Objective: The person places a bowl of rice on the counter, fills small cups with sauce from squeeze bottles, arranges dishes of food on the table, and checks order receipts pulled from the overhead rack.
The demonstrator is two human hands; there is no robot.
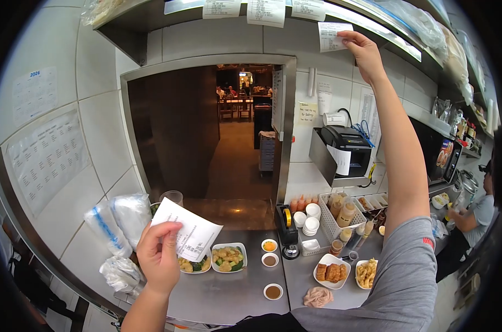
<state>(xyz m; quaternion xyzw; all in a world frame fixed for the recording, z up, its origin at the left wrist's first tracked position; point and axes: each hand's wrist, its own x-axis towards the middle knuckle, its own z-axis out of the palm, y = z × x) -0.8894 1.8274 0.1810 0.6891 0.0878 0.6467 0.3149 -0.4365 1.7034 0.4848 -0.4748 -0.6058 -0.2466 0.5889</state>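
Between the thumb and fingers of my left hand is a white printed receipt, raised over the steel counter. It partly covers a dish of food behind it. My right arm reaches high, and my right hand pinches a second order ticket at its right edge, just under the overhead shelf. Several other tickets hang from that shelf to the left. Below the left hand's receipt, a white dish of fried pieces and greens stands beside small sauce bowls.
A receipt printer sits in a wall bracket. Sauce bottles fill a white basket. Plates of fried food and a crumpled cloth lie on the right counter. Wrapped plastic packs stand left. Another person works far right.
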